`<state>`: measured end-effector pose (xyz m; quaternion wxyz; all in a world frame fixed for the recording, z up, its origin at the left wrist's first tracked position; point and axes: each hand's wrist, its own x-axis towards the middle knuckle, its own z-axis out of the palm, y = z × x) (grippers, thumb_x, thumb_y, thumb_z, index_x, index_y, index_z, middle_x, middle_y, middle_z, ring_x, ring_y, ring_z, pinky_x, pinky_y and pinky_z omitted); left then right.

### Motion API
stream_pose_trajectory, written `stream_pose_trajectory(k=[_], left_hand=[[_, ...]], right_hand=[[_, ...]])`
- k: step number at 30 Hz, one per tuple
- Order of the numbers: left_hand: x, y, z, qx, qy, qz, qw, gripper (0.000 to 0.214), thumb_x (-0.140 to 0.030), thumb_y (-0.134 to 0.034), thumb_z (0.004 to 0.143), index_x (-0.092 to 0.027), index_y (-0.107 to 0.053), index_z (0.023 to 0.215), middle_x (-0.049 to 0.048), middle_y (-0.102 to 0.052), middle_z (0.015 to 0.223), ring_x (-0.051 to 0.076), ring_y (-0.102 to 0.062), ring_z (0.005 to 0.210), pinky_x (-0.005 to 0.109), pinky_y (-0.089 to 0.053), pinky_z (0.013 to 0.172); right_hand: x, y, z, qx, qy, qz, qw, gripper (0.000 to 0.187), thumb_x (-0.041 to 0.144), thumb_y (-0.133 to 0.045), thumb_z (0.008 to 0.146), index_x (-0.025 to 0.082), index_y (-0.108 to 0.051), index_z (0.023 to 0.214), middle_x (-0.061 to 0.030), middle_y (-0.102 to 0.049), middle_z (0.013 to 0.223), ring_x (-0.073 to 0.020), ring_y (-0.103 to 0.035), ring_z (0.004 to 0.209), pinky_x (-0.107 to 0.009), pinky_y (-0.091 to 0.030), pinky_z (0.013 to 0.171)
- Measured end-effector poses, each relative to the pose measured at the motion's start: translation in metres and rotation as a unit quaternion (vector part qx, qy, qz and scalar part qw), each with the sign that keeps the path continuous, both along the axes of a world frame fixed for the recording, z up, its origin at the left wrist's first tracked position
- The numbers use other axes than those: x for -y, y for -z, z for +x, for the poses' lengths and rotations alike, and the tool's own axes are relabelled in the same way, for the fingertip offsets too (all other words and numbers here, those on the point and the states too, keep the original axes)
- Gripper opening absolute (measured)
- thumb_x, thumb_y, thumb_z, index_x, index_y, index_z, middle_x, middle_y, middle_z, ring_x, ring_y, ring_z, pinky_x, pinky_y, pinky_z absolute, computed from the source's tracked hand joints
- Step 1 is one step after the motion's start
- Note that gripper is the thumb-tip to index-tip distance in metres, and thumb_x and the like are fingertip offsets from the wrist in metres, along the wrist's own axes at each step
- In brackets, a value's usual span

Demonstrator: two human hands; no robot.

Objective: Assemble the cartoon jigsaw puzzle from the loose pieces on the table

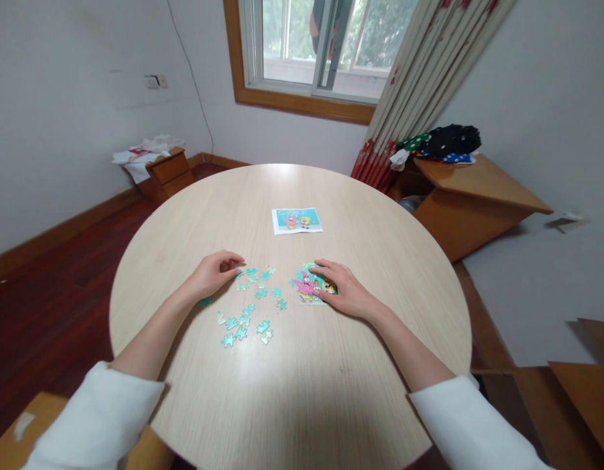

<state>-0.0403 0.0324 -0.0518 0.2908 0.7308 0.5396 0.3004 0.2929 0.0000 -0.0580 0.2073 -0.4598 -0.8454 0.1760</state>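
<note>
My left hand point(216, 274) is at the left edge of a loose group of jigsaw pieces point(251, 277), fingers curled and thumb drawn in. A small teal piece point(238, 273) shows at the fingertips. My right hand point(348, 290) rests with fingers apart on the right part of a partly joined jigsaw puzzle point(305, 287), which shows a pink starfish figure and a yellow figure. The hand hides some of that puzzle. More teal and pale pieces point(240, 323) are scattered nearer to me, and a few lie close to my left wrist.
A printed picture card point(297, 221) with the same figures lies beyond the puzzle on the round wooden table point(302, 391). Small cabinets with cloths stand behind on the left point(170, 171) and right point(478, 196). A curtain point(419, 85) hangs beside the window.
</note>
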Motion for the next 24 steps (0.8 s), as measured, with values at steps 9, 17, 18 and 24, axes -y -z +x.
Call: stream_pose_trajectory(k=[9,17,18,24], left_hand=[[-0.004,0.003,-0.006,-0.018,-0.005,0.019,1.000,0.022,-0.032,-0.055,0.079,-0.017,-0.068,0.090,0.0060,-0.070,0.085,0.017,-0.061,0.075,0.033,-0.049,0.071],[-0.001,-0.007,-0.012,-0.023,0.048,-0.022,0.998,0.028,-0.036,-0.064,0.072,-0.017,-0.068,0.092,0.0066,-0.066,0.091,0.016,-0.058,0.075,0.033,-0.049,0.072],[-0.001,-0.008,-0.012,-0.027,0.052,-0.022,0.998,0.027,-0.036,-0.065,0.072,-0.017,-0.069,0.091,0.0064,-0.065,0.092,0.016,-0.058,0.075,0.033,-0.048,0.072],[-0.004,-0.008,-0.011,-0.033,0.063,-0.028,0.997,0.021,-0.036,-0.061,0.074,-0.018,-0.069,0.083,0.0066,-0.065,0.095,0.016,-0.059,0.075,0.033,-0.049,0.071]], right_hand=[[-0.002,0.004,0.002,0.000,-0.005,0.016,1.000,0.040,0.037,-0.053,0.089,0.024,-0.055,0.127,-0.0115,-0.051,0.137,-0.0257,-0.046,0.128,-0.050,-0.035,0.106],[-0.004,0.005,0.003,-0.005,-0.001,0.013,1.000,0.036,0.028,-0.043,0.093,0.027,-0.055,0.127,-0.0090,-0.053,0.135,-0.0234,-0.047,0.127,-0.049,-0.036,0.106],[-0.005,0.005,0.003,-0.007,0.000,0.014,1.000,0.036,0.026,-0.042,0.093,0.027,-0.055,0.127,-0.0087,-0.054,0.135,-0.0230,-0.048,0.127,-0.049,-0.036,0.106],[-0.007,0.009,0.003,-0.035,0.010,0.024,0.999,0.040,0.019,-0.039,0.091,0.027,-0.054,0.127,-0.0074,-0.057,0.131,-0.0216,-0.050,0.125,-0.048,-0.038,0.106]])
